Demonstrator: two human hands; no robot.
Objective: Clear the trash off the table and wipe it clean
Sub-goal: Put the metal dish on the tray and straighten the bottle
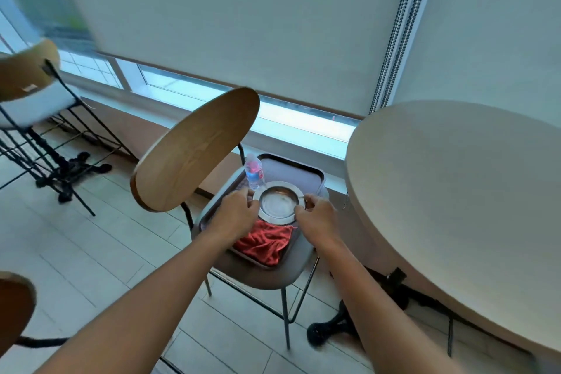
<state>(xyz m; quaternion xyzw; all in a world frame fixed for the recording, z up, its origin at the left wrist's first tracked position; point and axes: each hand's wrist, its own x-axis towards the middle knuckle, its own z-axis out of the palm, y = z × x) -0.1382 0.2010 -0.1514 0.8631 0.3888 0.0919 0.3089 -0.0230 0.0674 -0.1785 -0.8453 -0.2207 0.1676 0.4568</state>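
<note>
A round metal plate (279, 202) sits over a dark tray (299, 171) that lies on a chair seat. My left hand (235, 212) grips the plate's left rim and my right hand (315, 217) pinches its right rim. A crumpled red cloth (265, 241) lies in the tray's near end, just below the plate. A small plastic water bottle (254, 171) with a pink label stands upright in the tray behind the plate. The round beige table (461, 206) is on the right, its top bare in view.
The chair (194, 149) holding the tray has a wooden backrest on its left side. Another chair (27, 85) stands at the far left, and a third backrest (13, 307) shows at the lower left. A window with a lowered blind (243, 24) runs behind. The table's black base (337, 328) stands on the tiled floor.
</note>
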